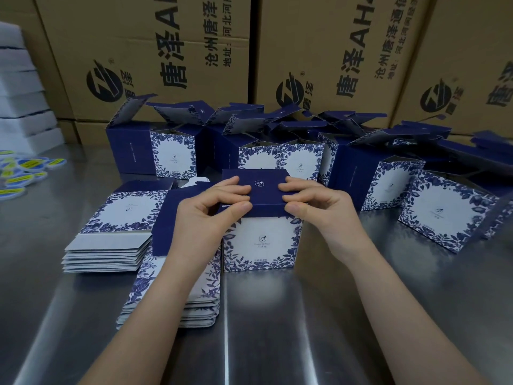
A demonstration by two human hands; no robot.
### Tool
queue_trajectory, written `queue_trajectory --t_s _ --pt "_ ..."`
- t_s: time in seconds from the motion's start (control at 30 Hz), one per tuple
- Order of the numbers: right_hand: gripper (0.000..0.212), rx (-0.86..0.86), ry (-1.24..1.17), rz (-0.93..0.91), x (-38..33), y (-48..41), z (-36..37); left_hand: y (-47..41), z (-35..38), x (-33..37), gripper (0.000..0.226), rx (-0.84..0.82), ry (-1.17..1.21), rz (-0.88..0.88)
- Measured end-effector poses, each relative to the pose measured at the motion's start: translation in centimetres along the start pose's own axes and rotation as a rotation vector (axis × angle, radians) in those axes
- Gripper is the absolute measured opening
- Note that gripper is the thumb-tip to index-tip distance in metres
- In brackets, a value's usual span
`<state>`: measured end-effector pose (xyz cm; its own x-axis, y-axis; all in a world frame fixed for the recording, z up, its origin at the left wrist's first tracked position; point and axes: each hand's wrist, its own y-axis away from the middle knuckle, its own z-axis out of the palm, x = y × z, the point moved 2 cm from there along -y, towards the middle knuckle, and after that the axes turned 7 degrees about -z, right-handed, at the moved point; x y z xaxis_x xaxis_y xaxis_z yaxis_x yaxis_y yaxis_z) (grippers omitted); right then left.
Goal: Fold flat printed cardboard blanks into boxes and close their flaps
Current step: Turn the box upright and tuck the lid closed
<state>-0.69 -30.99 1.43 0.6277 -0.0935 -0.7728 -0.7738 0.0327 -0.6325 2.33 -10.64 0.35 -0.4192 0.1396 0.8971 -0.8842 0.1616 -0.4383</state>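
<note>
While the box is standing upright, its top flap is being pinched by the curled left hand and right hand.

your box stands mid-table between your hands; two stacks of blanks lie to its left, folded open-topped boxes stand behind it and to its right, and cartons stand behind those.

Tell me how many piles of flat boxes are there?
2. The left pile sits farther back; the near pile lies closer, partly under the left arm. More may be hidden.
</note>
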Motion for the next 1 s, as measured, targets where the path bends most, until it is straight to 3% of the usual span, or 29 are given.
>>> queue_trajectory --t_s 0.3,0.43,0.53,0.83,1.0 --pt "0.025 0.029 0.035 -0.040 0.2 -0.1 0.1 -0.1 0.2 0.0 0.030 0.015 0.032 0.011" --pt "0.026 -0.020 0.157 -0.078 0.0 0.1 0.2 0.3 0.4 -0.2 0.029 0.039 -0.010 0.014" --pt "0.032 -0.026 0.314 -0.129 -0.1 0.2 0.5 0.7 0.7 -0.4 0.025 0.105 -0.102 0.044" --pt "0.020 0.093 0.567 -0.218 0.2 0.4 0.5 1.0 0.8 -0.2 0.033 0.247 -0.375 0.076" --pt "0.019 0.200 0.836 -0.343 0.5 0.1 -0.3 0.7 0.6 -0.7 0.030 0.263 -0.580 -0.122"
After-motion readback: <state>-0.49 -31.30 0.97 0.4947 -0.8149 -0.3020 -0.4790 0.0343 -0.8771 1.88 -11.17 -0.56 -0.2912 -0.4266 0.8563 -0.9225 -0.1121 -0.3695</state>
